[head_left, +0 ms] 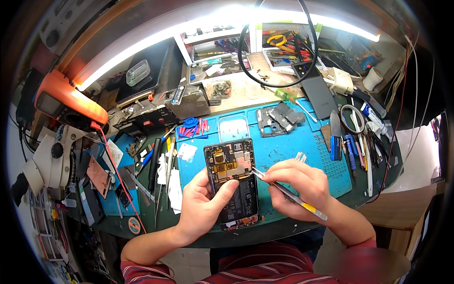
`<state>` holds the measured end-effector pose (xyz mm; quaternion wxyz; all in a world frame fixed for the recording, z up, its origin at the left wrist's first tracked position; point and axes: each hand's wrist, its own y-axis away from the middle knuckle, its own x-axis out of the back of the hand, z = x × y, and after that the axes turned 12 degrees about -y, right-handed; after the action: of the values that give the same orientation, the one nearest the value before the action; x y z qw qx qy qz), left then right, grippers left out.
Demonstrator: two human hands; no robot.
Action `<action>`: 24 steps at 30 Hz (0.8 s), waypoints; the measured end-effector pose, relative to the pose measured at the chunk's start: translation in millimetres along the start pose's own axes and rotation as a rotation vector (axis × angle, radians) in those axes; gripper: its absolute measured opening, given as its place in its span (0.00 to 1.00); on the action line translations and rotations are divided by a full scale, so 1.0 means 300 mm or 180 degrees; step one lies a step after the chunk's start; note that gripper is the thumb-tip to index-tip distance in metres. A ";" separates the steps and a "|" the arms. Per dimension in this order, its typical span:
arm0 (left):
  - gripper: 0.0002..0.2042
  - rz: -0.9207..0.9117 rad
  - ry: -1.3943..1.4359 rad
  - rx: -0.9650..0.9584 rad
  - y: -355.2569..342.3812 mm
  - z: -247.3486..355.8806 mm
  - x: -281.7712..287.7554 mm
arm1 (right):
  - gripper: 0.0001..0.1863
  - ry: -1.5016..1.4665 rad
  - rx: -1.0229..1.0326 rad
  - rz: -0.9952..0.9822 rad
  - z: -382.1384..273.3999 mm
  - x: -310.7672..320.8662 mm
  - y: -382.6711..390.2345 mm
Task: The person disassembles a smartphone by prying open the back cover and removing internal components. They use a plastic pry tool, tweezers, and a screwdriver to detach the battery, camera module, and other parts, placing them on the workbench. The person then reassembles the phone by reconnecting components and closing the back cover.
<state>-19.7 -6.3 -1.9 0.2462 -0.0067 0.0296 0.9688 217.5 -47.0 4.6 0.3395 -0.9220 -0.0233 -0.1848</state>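
Observation:
My left hand (pixel 202 203) grips an opened smartphone (pixel 243 199) with its thumb across the front; the exposed board and camera modules are at the top, a black battery below. My right hand (pixel 300 187) holds silver tweezers (pixel 314 214) with a yellow grip mark, their tips at the phone's right edge beside the board; whether they pinch anything is too small to tell. Both hands are over a blue silicone mat (pixel 288 142), near a clear rectangular tray (pixel 232 125) behind the phone.
Dark phone parts (pixel 274 120) and a grey phone cover (pixel 319 94) lie behind. An orange multimeter (pixel 66 99) stands left, with loose tools and red leads. Knives, pens and a tape ring (pixel 352 118) crowd the right. Tool bins (pixel 286 47) sit at the back under a strip light.

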 end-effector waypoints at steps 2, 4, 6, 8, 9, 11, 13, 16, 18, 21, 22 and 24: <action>0.18 -0.0004 0.0008 0.0004 0.000 0.000 0.001 | 0.17 0.0074 -0.0021 0.0040 0.000 -0.001 0.003; 0.18 -0.0003 -0.0023 -0.0004 -0.002 0.000 0.003 | 0.17 0.0182 -0.0022 0.0091 0.003 -0.003 0.009; 0.18 0.0000 0.0024 0.0026 -0.003 -0.002 0.002 | 0.16 0.0206 -0.0021 0.0136 -0.002 0.001 0.004; 0.18 0.0009 0.0044 0.0041 -0.002 -0.003 0.000 | 0.16 0.0245 -0.0037 0.0226 -0.005 0.008 0.002; 0.17 0.0019 0.0045 0.0033 -0.004 -0.001 -0.002 | 0.17 0.0279 -0.0048 0.0290 -0.006 0.017 0.000; 0.17 0.0022 0.0039 0.0045 -0.003 0.003 -0.004 | 0.19 0.0246 -0.0124 0.0364 -0.016 0.025 -0.004; 0.17 0.0005 0.0018 0.0082 0.001 0.004 -0.002 | 0.21 0.0114 -0.0253 0.0390 -0.031 0.025 -0.003; 0.17 -0.0039 0.0039 0.0043 0.003 0.000 -0.001 | 0.23 0.0466 0.0286 0.0088 -0.022 0.008 -0.012; 0.18 -0.0111 0.0038 -0.0037 0.004 0.004 -0.003 | 0.22 0.0684 0.0417 -0.0042 -0.026 -0.014 -0.028; 0.18 -0.0174 0.0037 -0.0078 0.004 0.011 -0.002 | 0.19 0.0771 0.0419 0.0027 -0.007 -0.037 -0.025; 0.18 -0.0185 0.0039 -0.0082 0.004 0.013 -0.001 | 0.16 0.0799 0.0408 0.0035 -0.006 -0.038 -0.025; 0.17 -0.0171 0.0100 -0.0069 0.005 0.010 0.002 | 0.14 0.0747 0.0420 0.0090 -0.004 -0.039 -0.019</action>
<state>-20.8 -7.0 1.1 0.2715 -0.0253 0.0228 0.9618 205.3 -42.2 4.8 0.4024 -0.8699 0.0174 -0.2846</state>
